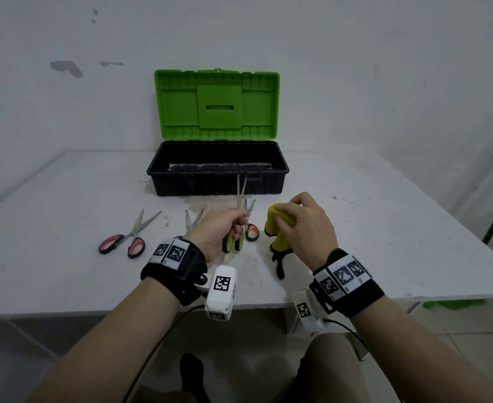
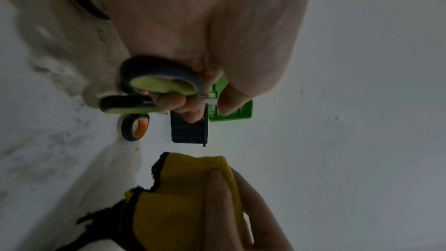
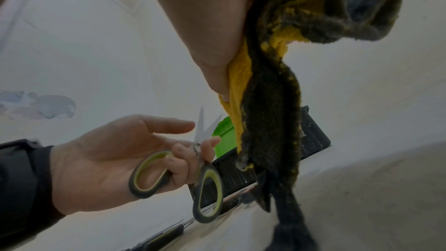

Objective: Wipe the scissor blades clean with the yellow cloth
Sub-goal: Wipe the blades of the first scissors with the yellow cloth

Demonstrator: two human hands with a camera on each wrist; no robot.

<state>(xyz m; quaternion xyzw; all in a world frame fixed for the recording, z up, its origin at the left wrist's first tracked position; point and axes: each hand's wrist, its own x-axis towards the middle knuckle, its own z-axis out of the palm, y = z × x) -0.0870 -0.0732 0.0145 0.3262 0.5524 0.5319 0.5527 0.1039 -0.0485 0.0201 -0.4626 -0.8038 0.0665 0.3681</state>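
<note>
My left hand grips the green-handled scissors near the pivot and holds them above the table. Their blades point up and away, slightly parted, in front of the toolbox. In the right wrist view the scissors hang from the fingers of my left hand, handles down. My right hand pinches the yellow cloth, just right of the scissors and apart from the blades. The cloth has a dark underside and droops to the table. It also shows in the left wrist view as the yellow cloth.
An open toolbox stands at the back, with a green lid and a black base. Red-handled scissors lie at the left. Another pair's blades and orange-handled scissors lie by my left hand. The table's front edge is near.
</note>
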